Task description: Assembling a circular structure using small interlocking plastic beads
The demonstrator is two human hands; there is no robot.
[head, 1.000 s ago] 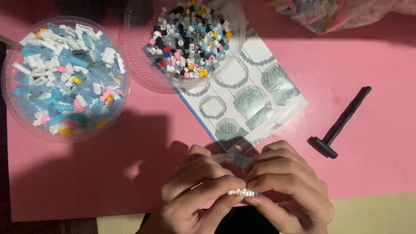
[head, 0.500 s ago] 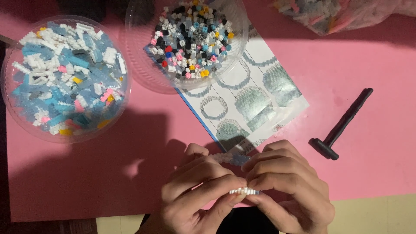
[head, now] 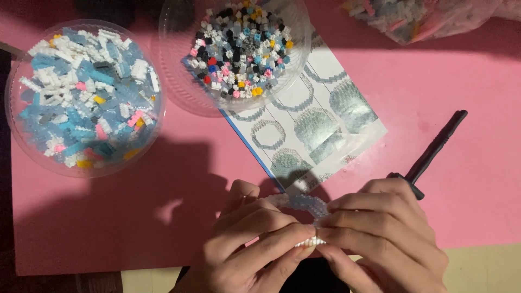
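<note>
**Both hands pinch a small brick piece**

A pale blue-and-white brick assembly [head: 308, 205] sits at the near edge, pinched between the closed fingers of the left hand [head: 255, 244] and right hand [head: 385, 233]. Just beyond lies an instruction sheet [head: 320, 125], with a black tool [head: 434, 152] to its right. Far left, two clear bowls [head: 16, 130] [head: 179, 97] hold loose bricks on the pink desk [head: 477, 92].

1. I am at a hobby table, most likely at home; the rest of the room is out of view.
2. A pink mat [head: 467, 179] covers the table.
3. Two clear bowls [head: 16, 125] hold sorted tiny building bricks [head: 239, 49].
4. A printed building guide [head: 320, 130] lies open beside a small black tool [head: 434, 152].
</note>
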